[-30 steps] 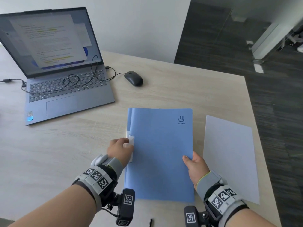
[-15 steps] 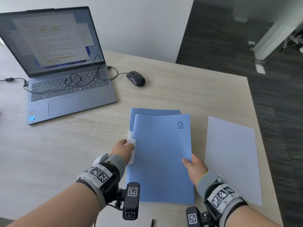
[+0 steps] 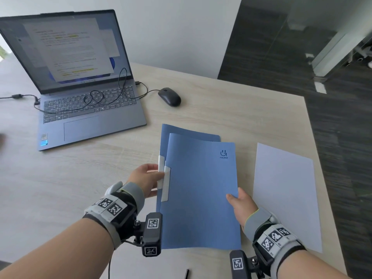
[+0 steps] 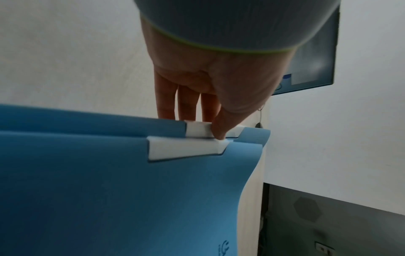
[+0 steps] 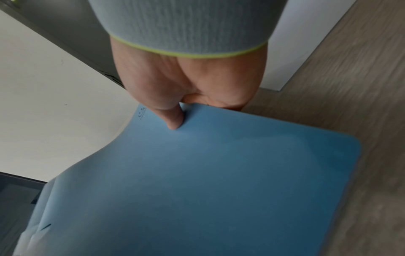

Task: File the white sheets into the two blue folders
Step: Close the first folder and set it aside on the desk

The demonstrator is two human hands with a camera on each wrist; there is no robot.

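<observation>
On the table [image 3: 231, 101], the laptop [image 3: 84, 109] sits at the far left, with the mouse [image 3: 169, 96] just right of it. Two folders lie mid-table near the front edge, the upper folder [image 3: 201, 194] overlapping the lower folder [image 3: 181, 131]. A sheet [image 3: 285, 196] lies right of them, by the right edge.

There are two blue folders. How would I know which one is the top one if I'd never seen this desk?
Find the open laptop on the wooden desk, then look nearer the person, left of the white sheet. Two blue folders overlap there. The top folder is the one with the small dark logo in its corner, pinched at its edge by the right hand.
</observation>
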